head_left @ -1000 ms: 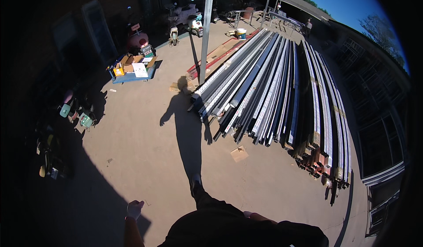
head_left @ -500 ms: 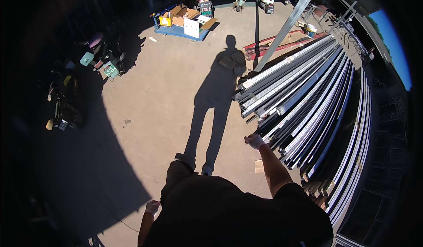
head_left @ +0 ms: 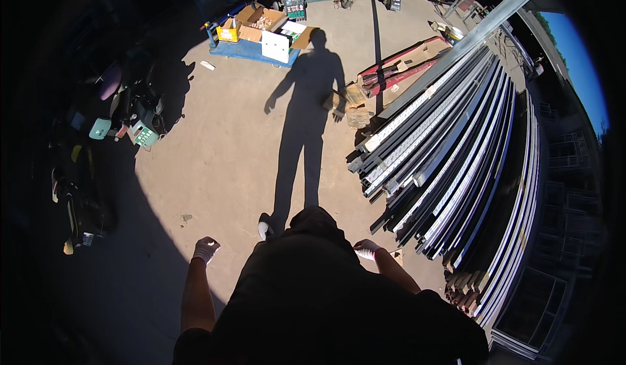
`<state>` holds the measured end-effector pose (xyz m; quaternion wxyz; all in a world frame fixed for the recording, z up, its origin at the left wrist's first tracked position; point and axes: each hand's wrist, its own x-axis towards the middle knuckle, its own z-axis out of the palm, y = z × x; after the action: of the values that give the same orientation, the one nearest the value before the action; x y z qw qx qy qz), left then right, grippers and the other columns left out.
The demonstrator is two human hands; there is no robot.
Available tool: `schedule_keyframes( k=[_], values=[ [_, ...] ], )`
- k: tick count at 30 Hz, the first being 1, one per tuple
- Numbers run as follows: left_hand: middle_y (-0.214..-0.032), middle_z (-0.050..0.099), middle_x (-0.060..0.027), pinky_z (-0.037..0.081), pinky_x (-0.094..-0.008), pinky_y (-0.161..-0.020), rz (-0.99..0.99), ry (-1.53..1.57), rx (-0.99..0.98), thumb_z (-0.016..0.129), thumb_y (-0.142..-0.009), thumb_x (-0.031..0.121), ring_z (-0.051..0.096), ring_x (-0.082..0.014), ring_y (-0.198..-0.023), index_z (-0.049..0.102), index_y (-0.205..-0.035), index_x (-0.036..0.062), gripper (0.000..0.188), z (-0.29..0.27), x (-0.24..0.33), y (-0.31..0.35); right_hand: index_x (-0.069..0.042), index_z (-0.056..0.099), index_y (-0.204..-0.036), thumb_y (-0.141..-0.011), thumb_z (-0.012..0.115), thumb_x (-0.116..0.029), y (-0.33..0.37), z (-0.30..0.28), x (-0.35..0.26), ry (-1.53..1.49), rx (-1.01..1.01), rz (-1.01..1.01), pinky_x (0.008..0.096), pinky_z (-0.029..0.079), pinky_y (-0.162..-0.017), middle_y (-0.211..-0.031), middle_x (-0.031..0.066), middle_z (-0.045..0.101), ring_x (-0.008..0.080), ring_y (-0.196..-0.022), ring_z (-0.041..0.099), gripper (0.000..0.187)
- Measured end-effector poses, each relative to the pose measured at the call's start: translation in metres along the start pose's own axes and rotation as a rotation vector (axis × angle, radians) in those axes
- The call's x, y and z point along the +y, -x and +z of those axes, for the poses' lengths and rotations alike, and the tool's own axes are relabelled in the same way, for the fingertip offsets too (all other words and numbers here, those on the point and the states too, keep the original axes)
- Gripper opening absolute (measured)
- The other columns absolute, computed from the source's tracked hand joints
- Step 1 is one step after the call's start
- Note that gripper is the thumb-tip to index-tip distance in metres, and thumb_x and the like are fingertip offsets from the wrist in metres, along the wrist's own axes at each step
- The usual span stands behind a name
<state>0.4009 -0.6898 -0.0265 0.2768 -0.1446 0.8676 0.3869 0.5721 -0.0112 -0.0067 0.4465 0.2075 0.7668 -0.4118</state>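
A person stands on a sunlit concrete yard, gloved left hand (head_left: 206, 249) and right hand (head_left: 366, 249) both empty and loosely curled, the right nearest the stacked metal profiles (head_left: 443, 163), whose jutting ends could snag a shin.

Head-worn fisheye, high, facing down.

Hard sunlight was cast from behind; a long shadow (head_left: 306, 117) was thrown forward. Left side was underexposed, edges fisheye-bent.
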Motion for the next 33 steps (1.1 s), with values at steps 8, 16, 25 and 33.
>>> schedule_keyframes(
  k=[8,16,25,33],
  values=[
    [-0.085,0.074,-0.0094,0.057,-0.0347,-0.077,0.206,-0.071,0.093,0.069,-0.076,0.006,0.070,-0.0209,-0.081,0.071,-0.087,0.0083,0.012,-0.155,0.173,-0.257,0.004,0.073,-0.083,-0.092,0.074,-0.040,-0.083,-0.071,-0.076,-0.033,0.080,0.082,0.0374,0.049,-0.070,-0.071,0.0138,0.069,0.0147,-0.071,0.058,0.045],
    [-0.091,0.074,-0.0086,0.054,-0.0338,-0.079,-0.089,0.007,-0.193,0.074,-0.078,0.009,0.068,-0.0191,-0.084,0.075,-0.088,0.0094,0.010,-0.052,0.269,-0.312,0.002,0.072,-0.079,-0.090,0.071,-0.037,-0.242,-0.304,-0.211,-0.115,0.196,0.011,0.0354,0.050,-0.066,-0.072,0.0136,0.071,0.0195,-0.066,0.065,0.041],
    [-0.082,0.068,-0.0046,0.051,-0.0339,-0.074,-0.073,0.023,-0.252,0.080,-0.082,0.016,0.062,-0.0154,-0.080,0.070,-0.089,0.0066,0.016,-0.020,0.414,-0.407,-0.001,0.074,-0.099,-0.097,0.064,-0.031,-0.332,-0.567,-0.359,-0.202,0.491,-0.283,0.0359,0.051,-0.074,-0.077,0.0102,0.071,0.0202,-0.075,0.065,0.033],
    [-0.087,0.072,-0.0111,0.053,-0.0383,-0.079,-0.129,-0.260,-0.360,0.078,-0.084,0.022,0.065,-0.0207,-0.084,0.071,-0.092,0.0068,0.019,-0.063,0.566,-0.659,-0.002,0.074,-0.110,-0.084,0.067,-0.048,-0.374,-0.599,-0.335,0.025,0.389,0.289,0.0433,0.053,-0.091,-0.106,0.0242,0.073,0.0372,-0.101,0.070,0.054]
  ],
)
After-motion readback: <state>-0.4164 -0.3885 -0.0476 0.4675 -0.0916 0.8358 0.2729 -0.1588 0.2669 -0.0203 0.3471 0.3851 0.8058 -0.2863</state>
